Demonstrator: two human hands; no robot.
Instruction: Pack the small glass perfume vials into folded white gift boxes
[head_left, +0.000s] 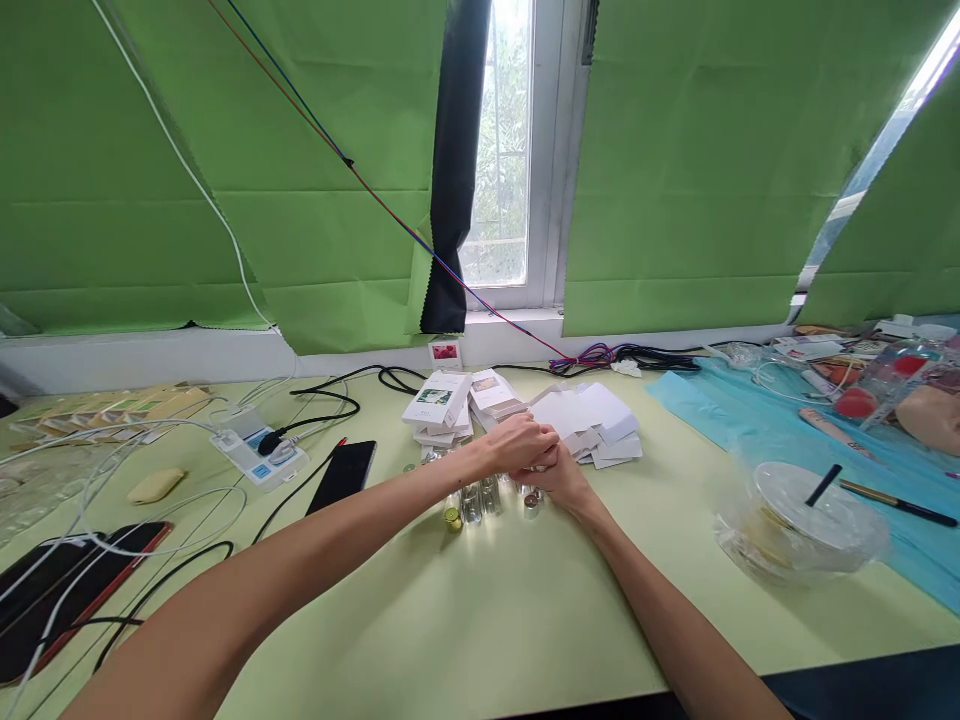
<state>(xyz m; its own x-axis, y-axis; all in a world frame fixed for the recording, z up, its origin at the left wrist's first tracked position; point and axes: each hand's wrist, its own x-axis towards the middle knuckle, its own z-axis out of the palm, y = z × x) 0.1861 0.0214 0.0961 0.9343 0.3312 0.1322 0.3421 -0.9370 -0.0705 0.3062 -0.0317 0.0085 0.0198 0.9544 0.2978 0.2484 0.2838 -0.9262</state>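
My left hand [519,441] and my right hand [559,476] meet over the middle of the table. The left fingers are curled closed on top of the right hand, and the right fingers are bent closed too. Whatever lies between them is hidden. Right below stand several small clear glass bottles [471,504], partly covered by my hands and left forearm. A gold cap [453,519] sits at their left front, and a reddish-brown cap [531,504] is at the right. Just behind are printed white boxes [438,398] in a stack and a pile of plain white cartons [592,418].
A black phone [343,474], a power strip [259,448] with tangled cables and more phones [82,590] lie at left. On the right are a plastic-wrapped round tub [799,525], a blue sheet [750,410] and a dark pen [898,502]. Cables run along the back wall.
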